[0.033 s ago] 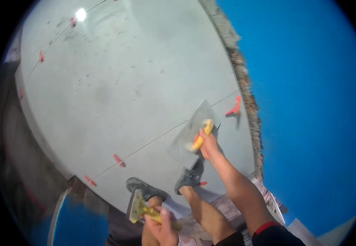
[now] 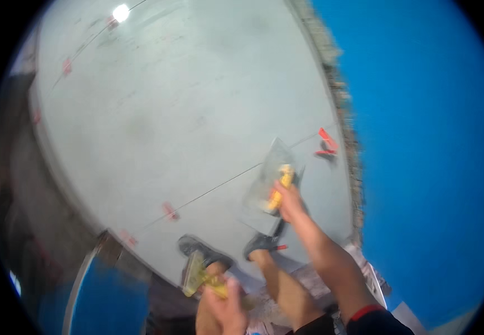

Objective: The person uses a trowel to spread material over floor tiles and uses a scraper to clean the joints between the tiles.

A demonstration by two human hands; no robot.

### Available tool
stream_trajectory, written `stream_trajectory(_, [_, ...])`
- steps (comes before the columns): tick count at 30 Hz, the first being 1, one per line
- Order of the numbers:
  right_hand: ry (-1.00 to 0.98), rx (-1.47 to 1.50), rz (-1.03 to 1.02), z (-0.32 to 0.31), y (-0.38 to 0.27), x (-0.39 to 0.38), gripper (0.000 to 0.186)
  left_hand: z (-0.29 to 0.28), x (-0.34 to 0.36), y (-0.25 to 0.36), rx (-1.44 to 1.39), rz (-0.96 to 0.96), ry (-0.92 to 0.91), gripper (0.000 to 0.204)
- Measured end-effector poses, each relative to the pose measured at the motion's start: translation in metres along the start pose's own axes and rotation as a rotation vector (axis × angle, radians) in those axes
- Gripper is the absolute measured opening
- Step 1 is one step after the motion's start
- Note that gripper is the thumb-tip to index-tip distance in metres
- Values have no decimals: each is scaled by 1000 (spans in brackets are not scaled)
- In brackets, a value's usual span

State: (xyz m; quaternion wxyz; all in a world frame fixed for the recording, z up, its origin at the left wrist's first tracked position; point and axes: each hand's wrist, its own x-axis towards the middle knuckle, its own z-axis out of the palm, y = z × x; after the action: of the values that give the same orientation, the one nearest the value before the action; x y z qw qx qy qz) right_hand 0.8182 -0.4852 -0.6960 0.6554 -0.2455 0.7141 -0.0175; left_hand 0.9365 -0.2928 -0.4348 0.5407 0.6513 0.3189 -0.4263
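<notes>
Gripping the yellow-handled trowel (image 2: pixel 270 181) over the grey floor (image 2: pixel 197 111), the right hand (image 2: pixel 292 205) has barely shifted; the left hand (image 2: pixel 228 310) still grasps a yellow scraper (image 2: pixel 212 282), so the work seems little altered.

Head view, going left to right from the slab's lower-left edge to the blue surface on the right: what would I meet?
Blurred red piece, another blurred red piece, yellow scraper in the left hand's grip, flat trowel in the right hand's grip, red clip, blue surface.
</notes>
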Motion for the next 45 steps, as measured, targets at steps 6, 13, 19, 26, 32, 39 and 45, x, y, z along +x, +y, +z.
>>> stream_trajectory(6, [-335,-1171,-676,-7,-17,-40,45,-2,-11,-1,-393,-367,4,12])
stream_trajectory(13, [-635,-1705,-658,111,-10,-48,39,-23,-16,21,-524,-267,-48,25])
stream_trajectory(19, [-871,-1826,-823,253,106,-102,43,-54,-12,14,-574,-150,14,8])
stream_trajectory(26, [-699,-1874,-929,228,68,-88,43,-91,-18,47,-838,-113,110,8])
stream_trajectory(32, [-925,-1857,-1067,363,207,-124,40,-119,-18,52,-846,26,243,2])
stream_trajectory(39, [-913,-1968,-964,317,152,-121,41,-154,0,45,-692,145,319,8])
stream_trajectory(45, [-239,-2164,-688,160,-105,-137,39,-164,46,59,-862,109,486,10])
